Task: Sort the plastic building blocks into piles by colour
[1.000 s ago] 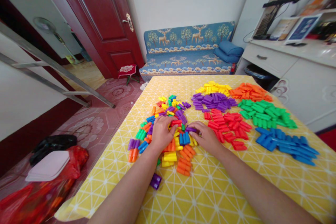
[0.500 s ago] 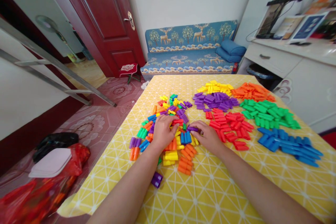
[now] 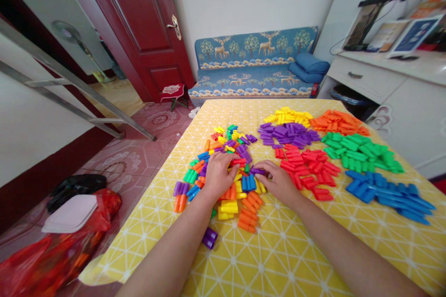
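Observation:
My left hand [image 3: 219,175] is closed around a red plastic building block [image 3: 238,162], tube-shaped, over the mixed-colour pile. Close to its right, my right hand [image 3: 278,181] pinches a purple block [image 3: 257,171] between thumb and fingers. Blue blocks [image 3: 248,183] lie just below and between the two hands. Orange blocks [image 3: 247,220] and yellow blocks [image 3: 228,207] are nearer to me. Part of the mixed pile is hidden under my left hand. A single purple block [image 3: 209,238] lies beside my left forearm.
Sorted heaps stand on the right of the table [image 3: 278,260]: red blocks [image 3: 306,164], purple blocks [image 3: 289,134], yellow blocks [image 3: 288,116], orange blocks [image 3: 337,123], green blocks [image 3: 360,152] and blue blocks [image 3: 388,193]. A patterned sofa [image 3: 256,72] is behind the table.
The view has shifted slightly, so everything sits a little further right. Both hands keep their places and hold the same blocks.

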`<state>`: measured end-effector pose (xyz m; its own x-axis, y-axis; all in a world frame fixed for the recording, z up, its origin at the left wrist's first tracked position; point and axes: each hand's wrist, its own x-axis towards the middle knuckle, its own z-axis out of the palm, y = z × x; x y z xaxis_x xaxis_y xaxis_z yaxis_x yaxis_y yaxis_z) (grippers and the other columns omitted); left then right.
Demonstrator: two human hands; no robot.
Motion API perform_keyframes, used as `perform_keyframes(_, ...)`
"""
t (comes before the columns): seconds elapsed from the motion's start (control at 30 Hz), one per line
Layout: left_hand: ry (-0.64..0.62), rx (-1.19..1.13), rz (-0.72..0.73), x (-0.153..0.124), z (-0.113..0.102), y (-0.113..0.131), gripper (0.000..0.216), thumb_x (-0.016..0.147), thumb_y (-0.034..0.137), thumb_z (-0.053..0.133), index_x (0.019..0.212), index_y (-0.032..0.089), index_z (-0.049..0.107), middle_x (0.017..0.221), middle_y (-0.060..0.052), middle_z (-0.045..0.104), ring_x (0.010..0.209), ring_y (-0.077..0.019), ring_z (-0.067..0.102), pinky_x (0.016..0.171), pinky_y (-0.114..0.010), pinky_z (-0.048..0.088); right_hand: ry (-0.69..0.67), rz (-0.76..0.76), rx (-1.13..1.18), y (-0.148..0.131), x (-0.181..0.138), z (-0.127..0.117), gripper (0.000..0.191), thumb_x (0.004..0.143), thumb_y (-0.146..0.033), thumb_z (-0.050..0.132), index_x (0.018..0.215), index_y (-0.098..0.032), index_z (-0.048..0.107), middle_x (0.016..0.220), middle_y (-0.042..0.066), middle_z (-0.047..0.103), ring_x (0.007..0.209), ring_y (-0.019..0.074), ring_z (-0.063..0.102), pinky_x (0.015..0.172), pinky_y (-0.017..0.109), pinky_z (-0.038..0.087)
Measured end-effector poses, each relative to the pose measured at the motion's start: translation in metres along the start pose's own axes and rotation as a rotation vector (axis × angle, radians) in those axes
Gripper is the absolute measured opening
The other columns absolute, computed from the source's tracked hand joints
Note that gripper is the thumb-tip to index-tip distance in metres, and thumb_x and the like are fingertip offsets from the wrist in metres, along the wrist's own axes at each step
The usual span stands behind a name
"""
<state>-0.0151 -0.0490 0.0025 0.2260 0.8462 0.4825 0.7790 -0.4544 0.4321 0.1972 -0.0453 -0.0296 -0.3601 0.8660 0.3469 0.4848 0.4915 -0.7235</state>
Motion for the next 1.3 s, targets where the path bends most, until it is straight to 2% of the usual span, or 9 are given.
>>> perform_keyframes(0.47,0.018,-0.017,0.011,0.001,0.002,-0.001,0.015,0.083,0.022,0.06,0.096,0.024,0.066,0.095,-0.001,0.072,0.093,-0.0217,0.062,0.091,-0.039,0.042,0.003,0.007,0.03,0.003,-0.001,0.001,0.019,0.083,-0.019,0.056,0.099,-0.022,0.065,0.101,0.005,0.065,0.093,0.019,0.061,0.078,0.032,0.048)
perform_keyframes(0.73,0.018,-0.027,0.019,0.001,0.001,-0.001,0.014,0.084,0.021,0.059,0.095,0.024,0.066,0.095,-0.002,0.072,0.092,-0.0212,0.062,0.091,-0.039,0.042,0.086,0.094,0.087,-0.001,0.0,0.0,0.017,0.08,-0.019,0.057,0.094,-0.021,0.066,0.09,0.004,0.067,0.079,0.0168,0.062,0.064,0.027,0.048)
perform_keyframes(1.03,0.082,-0.056,0.018,0.0,0.004,-0.003,0.015,0.085,0.02,0.059,0.098,0.022,0.065,0.097,-0.002,0.072,0.095,-0.0204,0.063,0.09,-0.037,0.043,0.145,0.104,0.218,0.005,-0.003,0.003,0.021,0.084,-0.024,0.057,0.104,-0.021,0.062,0.099,0.006,0.07,0.088,0.019,0.068,0.078,0.032,0.054)
perform_keyframes(1.13,0.08,-0.063,0.021,-0.001,0.005,-0.004,0.016,0.084,0.019,0.059,0.099,0.022,0.065,0.097,-0.002,0.071,0.096,-0.0202,0.062,0.09,-0.037,0.043,0.154,0.083,0.208,0.001,-0.004,0.003,0.018,0.085,-0.024,0.057,0.102,-0.021,0.062,0.098,0.005,0.07,0.084,0.0181,0.068,0.075,0.031,0.054)
perform_keyframes(1.3,0.059,-0.069,0.036,-0.001,0.005,-0.004,0.017,0.084,0.017,0.059,0.099,0.023,0.065,0.098,-0.002,0.071,0.096,-0.0201,0.062,0.092,-0.037,0.042,0.253,-0.09,-0.048,-0.014,-0.002,-0.01,0.014,0.085,-0.022,0.058,0.097,-0.022,0.065,0.096,0.006,0.067,0.091,0.0197,0.063,0.078,0.033,0.051)
